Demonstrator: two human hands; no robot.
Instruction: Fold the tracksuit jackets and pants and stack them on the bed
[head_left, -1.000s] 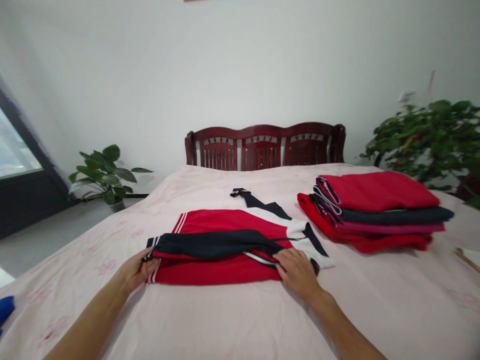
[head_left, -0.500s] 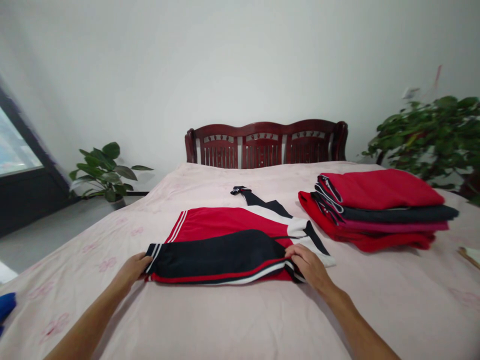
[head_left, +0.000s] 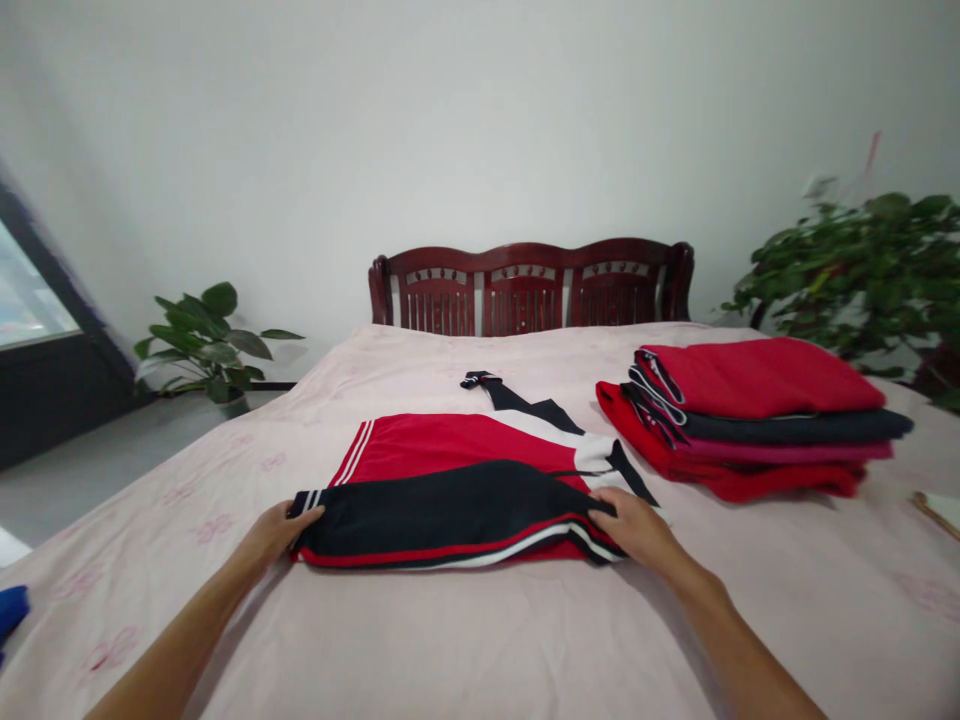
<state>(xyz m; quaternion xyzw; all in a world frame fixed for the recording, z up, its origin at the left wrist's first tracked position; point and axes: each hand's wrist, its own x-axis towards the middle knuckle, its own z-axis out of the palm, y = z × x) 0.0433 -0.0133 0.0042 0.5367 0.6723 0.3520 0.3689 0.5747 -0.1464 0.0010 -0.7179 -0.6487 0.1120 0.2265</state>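
A red, white and navy jacket [head_left: 450, 440] lies on the bed, its near side folded over so that a dark panel with red and white piping faces up. My left hand [head_left: 277, 530] is closed on the striped hem at the left end, thumb on top. At the right end of the folded part, my right hand [head_left: 636, 528] pinches the dark fabric near the piping, its fingertips partly hidden. A dark sleeve [head_left: 517, 400] with a striped cuff stretches out beyond the jacket towards the headboard.
To the right stands a stack of folded red, dark and magenta clothes [head_left: 757, 400]. The pink flowered bedsheet [head_left: 450, 640] spreads beneath everything. At the back is a wooden headboard [head_left: 525, 290]. A blue item [head_left: 11, 610] shows at the left edge.
My right hand has shifted slightly right, drawing the folded end with it. My left thumb now lies farther over the striped hem.
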